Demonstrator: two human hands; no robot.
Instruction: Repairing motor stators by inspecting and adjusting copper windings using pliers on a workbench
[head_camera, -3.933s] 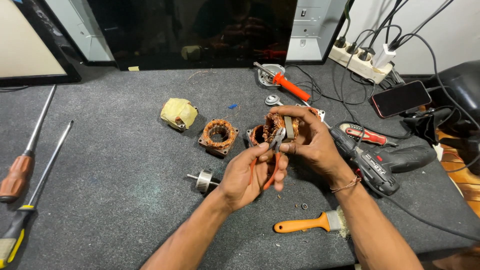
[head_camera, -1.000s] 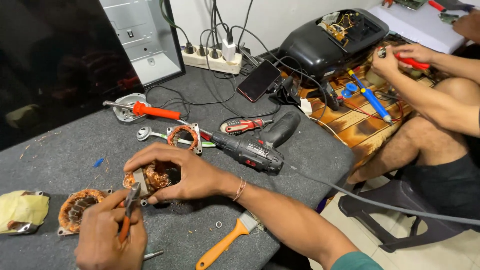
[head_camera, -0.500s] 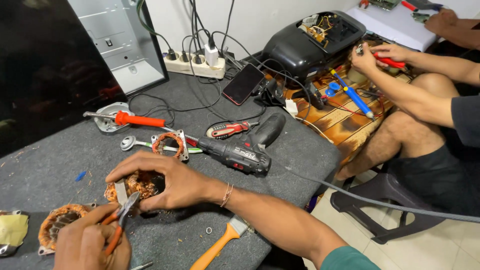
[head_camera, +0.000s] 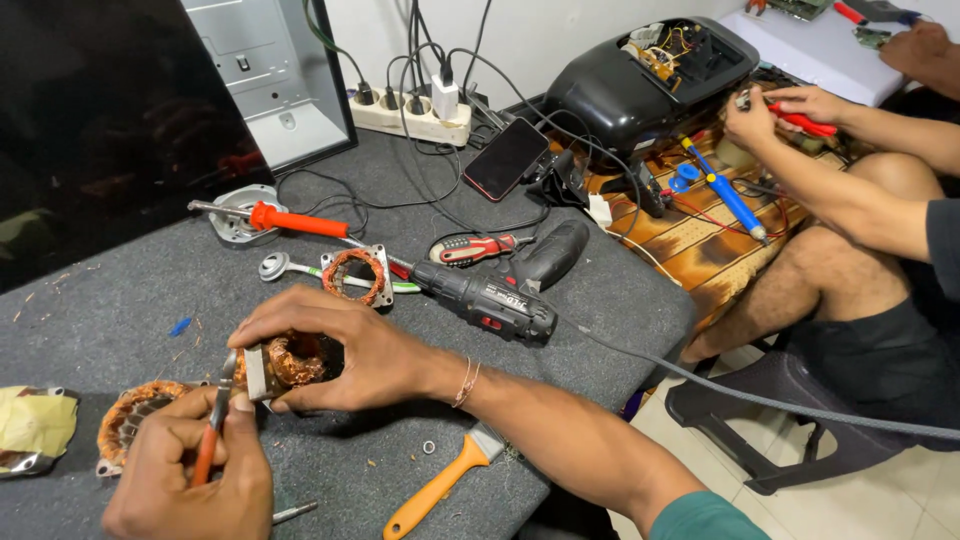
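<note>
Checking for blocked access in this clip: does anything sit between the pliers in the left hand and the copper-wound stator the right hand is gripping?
Nothing visible does. The left hand holds orange-handled pliers whose tips already meet the metal edge of the stator. The right hand wraps over the stator's top and far side, leaving the near left edge exposed.

Just left of the black power drill (head_camera: 500, 290), the right hand (head_camera: 340, 345) grips a copper-wound motor stator (head_camera: 285, 362) while the left hand (head_camera: 195, 470) presses orange-handled pliers (head_camera: 212, 430) to its metal edge.
</note>
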